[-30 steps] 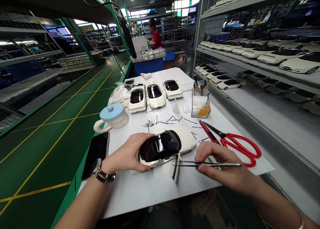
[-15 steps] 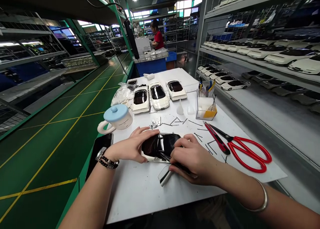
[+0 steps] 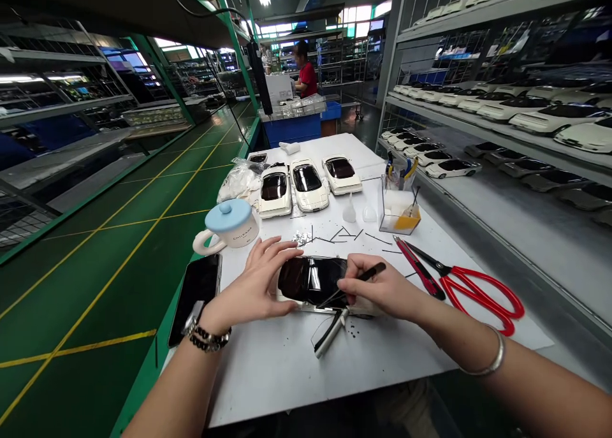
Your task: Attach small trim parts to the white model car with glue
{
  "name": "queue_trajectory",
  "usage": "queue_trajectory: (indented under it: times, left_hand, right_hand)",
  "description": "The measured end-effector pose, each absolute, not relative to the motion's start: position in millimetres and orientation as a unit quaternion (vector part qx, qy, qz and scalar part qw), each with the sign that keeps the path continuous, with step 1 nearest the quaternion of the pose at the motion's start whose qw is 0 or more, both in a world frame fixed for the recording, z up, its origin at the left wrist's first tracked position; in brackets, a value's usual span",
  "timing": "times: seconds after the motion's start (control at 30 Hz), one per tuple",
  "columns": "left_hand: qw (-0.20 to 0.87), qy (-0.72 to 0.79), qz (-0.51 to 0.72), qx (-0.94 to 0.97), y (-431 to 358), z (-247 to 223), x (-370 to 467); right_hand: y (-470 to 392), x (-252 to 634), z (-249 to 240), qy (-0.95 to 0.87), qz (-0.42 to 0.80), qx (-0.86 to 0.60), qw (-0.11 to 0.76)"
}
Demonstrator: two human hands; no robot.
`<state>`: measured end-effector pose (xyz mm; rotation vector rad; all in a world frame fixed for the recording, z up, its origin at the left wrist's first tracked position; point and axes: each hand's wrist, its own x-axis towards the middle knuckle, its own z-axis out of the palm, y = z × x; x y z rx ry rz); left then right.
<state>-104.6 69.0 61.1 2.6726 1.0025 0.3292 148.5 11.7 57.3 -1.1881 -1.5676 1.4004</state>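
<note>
A white model car point(image 3: 313, 282) with a glossy dark roof lies sideways on the white tabletop, its near door swung out toward me. My left hand point(image 3: 262, 282) is wrapped round one end of the car, thumb on the near side and fingers over the far side. Pinched in my right hand point(image 3: 370, 285) are dark tweezers point(image 3: 371, 272), their thin tips low over the near edge of the dark roof. The open door point(image 3: 331, 335) points toward me just below the hands. Small black specks lie beside it.
Three white model cars point(image 3: 310, 186) stand farther back. A blue-lidded mug point(image 3: 234, 224) and phone point(image 3: 197, 291) are at left; red-handled scissors point(image 3: 482, 291), a cutter point(image 3: 419, 269) and a clear tool box point(image 3: 399, 208) at right. Black strips lie behind the car. A person point(image 3: 306, 74) works beyond.
My right hand has lifted and turned, so the tweezers' back end now shows above the fingers. More of the car's near side and the open door is uncovered. The view has shifted slightly.
</note>
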Motion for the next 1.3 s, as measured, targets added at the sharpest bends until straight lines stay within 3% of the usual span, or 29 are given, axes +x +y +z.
queue_trajectory:
  times: [0.17, 0.37, 0.5, 0.67, 0.9, 1.3]
  left_hand:
    - [-0.055, 0.356, 0.285, 0.888, 22.3, 45.1, -82.2]
    - [-0.199, 0.372, 0.362, 0.831, 0.8, 15.9, -60.4]
    - [-0.187, 0.380, 0.377, 0.824, -0.2, 14.0, -61.7]
    - [-0.184, 0.340, 0.431, 0.816, -6.5, 14.2, -67.5]
    - [-0.173, 0.320, 0.444, 0.819, -10.4, 17.4, -73.6]
    - [-0.087, 0.396, 0.425, 0.809, 0.4, 14.1, -70.7]
  right_hand:
    - [6.9, 153.2, 61.9, -0.634, 0.495, -0.484, 0.344]
    - [-11.6, 148.6, 70.5, -0.748, 0.328, -0.463, 0.345]
    - [-16.5, 150.6, 75.0, -0.774, 0.302, -0.423, 0.362]
    - [-5.0, 148.5, 73.6, -0.622, 0.398, -0.502, 0.450]
    - [13.7, 123.3, 62.4, -0.582, 0.486, -0.523, 0.389]
    - [3.0, 135.4, 75.1, -0.559, 0.557, -0.447, 0.422]
